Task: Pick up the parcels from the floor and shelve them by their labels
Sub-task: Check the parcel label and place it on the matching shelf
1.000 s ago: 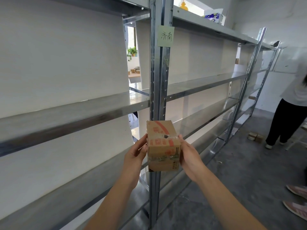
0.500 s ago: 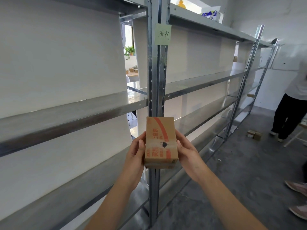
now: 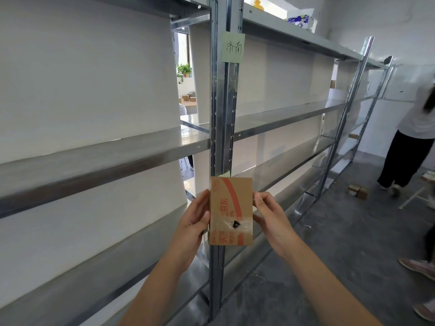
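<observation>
One cardboard parcel (image 3: 231,211) is held upright in front of the metal upright post (image 3: 222,118) of the shelving, gripped between two hands: the left hand (image 3: 191,228) clasps its left edge and the right hand (image 3: 270,216) pinches its right edge with the fingers. One green paper label (image 3: 233,47) with handwritten characters is fixed to the post above the parcel. A small cluster of further parcels (image 3: 357,191) lies on the concrete floor (image 3: 341,243) to the right, count unclear, near one standing person (image 3: 409,142).
</observation>
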